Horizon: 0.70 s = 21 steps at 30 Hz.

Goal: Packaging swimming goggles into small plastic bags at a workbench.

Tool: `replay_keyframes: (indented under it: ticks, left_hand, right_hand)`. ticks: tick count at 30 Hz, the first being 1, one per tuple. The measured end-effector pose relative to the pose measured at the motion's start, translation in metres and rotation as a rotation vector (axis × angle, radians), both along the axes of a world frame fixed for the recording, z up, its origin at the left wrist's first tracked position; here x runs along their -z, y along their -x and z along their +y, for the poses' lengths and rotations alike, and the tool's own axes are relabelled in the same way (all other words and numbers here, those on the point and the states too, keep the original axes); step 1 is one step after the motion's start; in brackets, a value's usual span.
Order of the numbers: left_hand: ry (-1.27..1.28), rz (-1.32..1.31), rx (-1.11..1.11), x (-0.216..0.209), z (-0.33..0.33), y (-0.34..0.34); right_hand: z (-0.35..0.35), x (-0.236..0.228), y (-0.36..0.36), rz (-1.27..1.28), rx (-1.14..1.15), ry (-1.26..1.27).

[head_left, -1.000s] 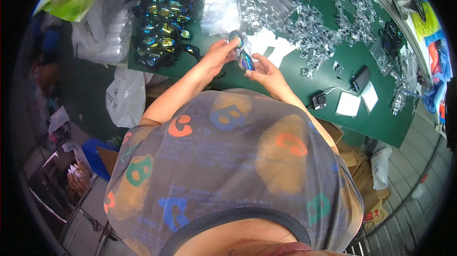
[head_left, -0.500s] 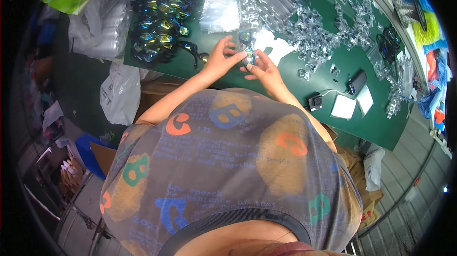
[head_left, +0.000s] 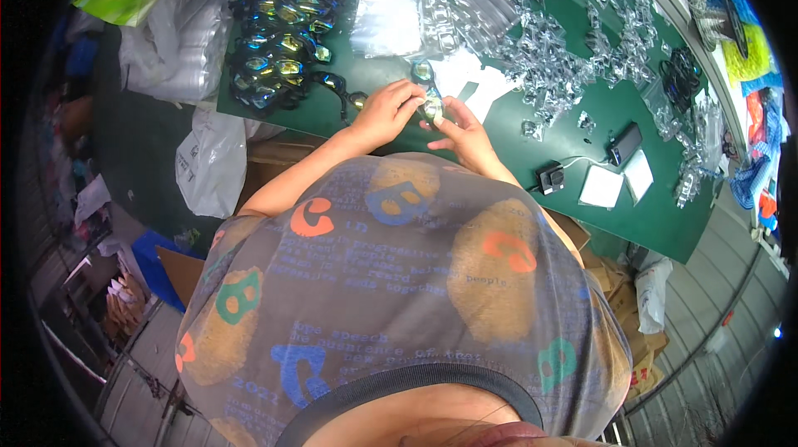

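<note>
Between 2 hands [head_left: 383, 118] [head_left: 464, 135], goggles [head_left: 432, 107], glossy lenses [head_left: 423, 72], seemingly blue-yellow

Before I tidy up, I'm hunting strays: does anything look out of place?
One pair of goggles lies apart from the goggle pile, beside the left hand; a small clear plastic piece sits apart from its heap, on the right. No damage is visible.

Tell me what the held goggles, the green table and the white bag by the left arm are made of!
Held goggles: probably hard plastic lenses, mirror-glossy with coloured gleams. Green table: smooth, evenly coloured surface, maybe laminate or matting; unclear. White bag: likely thin plastic film, slightly shiny, with crinkles.
</note>
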<state>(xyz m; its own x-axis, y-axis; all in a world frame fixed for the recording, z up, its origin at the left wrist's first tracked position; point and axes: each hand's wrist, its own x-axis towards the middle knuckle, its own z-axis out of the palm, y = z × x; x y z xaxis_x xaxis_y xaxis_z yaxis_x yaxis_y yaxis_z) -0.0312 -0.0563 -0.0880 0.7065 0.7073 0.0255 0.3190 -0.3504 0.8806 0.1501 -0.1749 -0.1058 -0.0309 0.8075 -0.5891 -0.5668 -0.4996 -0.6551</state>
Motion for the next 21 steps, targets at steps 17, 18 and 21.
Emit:
replay_keyframes:
  ticks: [17,18,21]
  left_hand:
    - [0.093,0.065,0.101,-0.010,-0.006,-0.016]
    - [0.092,0.065,0.104,-0.012,-0.003,-0.016]
    - [0.116,0.156,0.014,-0.022,0.004,-0.015]
  right_hand:
    - [0.024,0.018,0.024,-0.296,0.345,-0.114]
    - [0.022,0.015,0.022,-0.297,0.348,-0.115]
    - [0.020,-0.022,0.011,-0.368,0.150,-0.011]
